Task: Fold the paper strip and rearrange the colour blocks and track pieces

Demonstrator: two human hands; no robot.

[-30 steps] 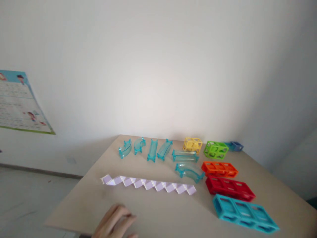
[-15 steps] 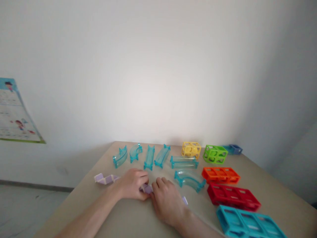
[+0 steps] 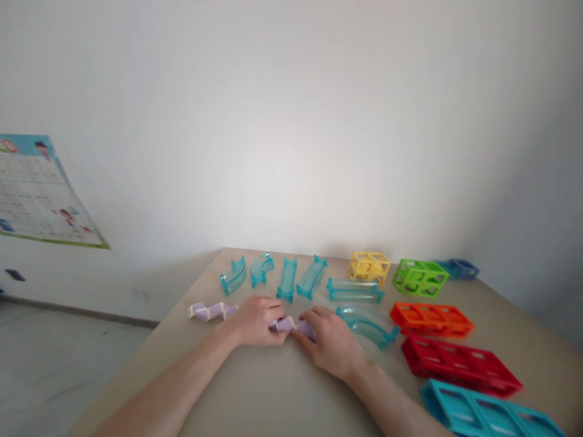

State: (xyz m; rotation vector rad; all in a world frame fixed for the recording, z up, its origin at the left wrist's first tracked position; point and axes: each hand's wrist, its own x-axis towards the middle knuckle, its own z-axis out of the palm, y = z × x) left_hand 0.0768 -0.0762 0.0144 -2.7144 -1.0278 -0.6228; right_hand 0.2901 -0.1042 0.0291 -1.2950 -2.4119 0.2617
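A purple and white faceted chain (image 3: 213, 312) lies low on the table, running from the left in under my hands. My left hand (image 3: 259, 321) is closed round its middle part, and a bit of the chain shows between the two hands. Just to the right, my right hand (image 3: 331, 341) grips the same chain with thumb and fingers. The parts under both palms are hidden. Behind my hands, clear teal track pieces (image 3: 286, 279) stand in a row, and a curved teal piece (image 3: 368, 325) lies close to my right hand.
On the right of the table (image 3: 268, 394) are a yellow frame block (image 3: 369, 267), a green one (image 3: 419, 278), an orange one (image 3: 431, 319), a red one (image 3: 461, 364) and a teal one (image 3: 489, 413). Dark blue pieces (image 3: 463, 269) sit at the back corner. A wall stands behind.
The view has shifted, so the table items appear farther right. My hands have moved slightly apart, and more of the purple and white chain shows between them.
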